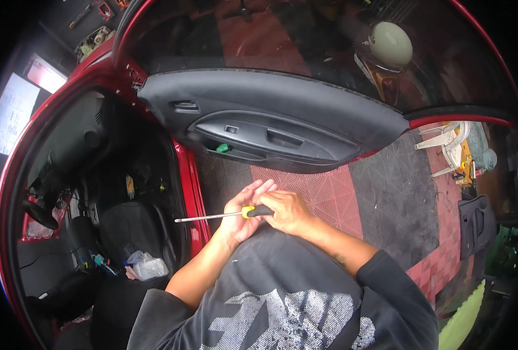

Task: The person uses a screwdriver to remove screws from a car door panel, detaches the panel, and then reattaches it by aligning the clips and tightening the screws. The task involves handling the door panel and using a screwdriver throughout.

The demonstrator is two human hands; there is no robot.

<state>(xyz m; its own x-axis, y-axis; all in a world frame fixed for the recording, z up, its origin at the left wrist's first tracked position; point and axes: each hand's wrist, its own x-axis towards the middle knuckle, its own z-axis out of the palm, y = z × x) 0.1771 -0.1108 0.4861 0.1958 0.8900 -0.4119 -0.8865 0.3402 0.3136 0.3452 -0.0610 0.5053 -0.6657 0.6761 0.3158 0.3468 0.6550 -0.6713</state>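
A red car [104,67] stands with its front door [282,125] swung wide open, and everything else is placed from that door. The door's inner face is a dark grey panel with a pull handle recess and switch plate near its middle; a small green object [223,148] sits in the pocket at the panel's lower left. Above the panel, the door's window glass mirrors the floor and a pale round helmet-like shape [390,44]. Left of the door lies the open cabin, with a dark seat [122,224], part of a steering wheel [40,214] and a crumpled clear plastic bag [148,267] by the seat's edge. Below the door, the floor [335,198] is made of red and dark grey ribbed tiles. Right of the door stand a white plastic chair [448,146] and a loose dark door panel [476,224] on the floor.

Just under the door's lower edge, the person's two hands meet. The right hand [291,211] has its grip closed around the black and yellow handle of a screwdriver [224,216]. The left hand [244,213] cups the handle from the other side, fingers half curled and touching it. The tool's thin metal shaft points left, toward the red door sill.
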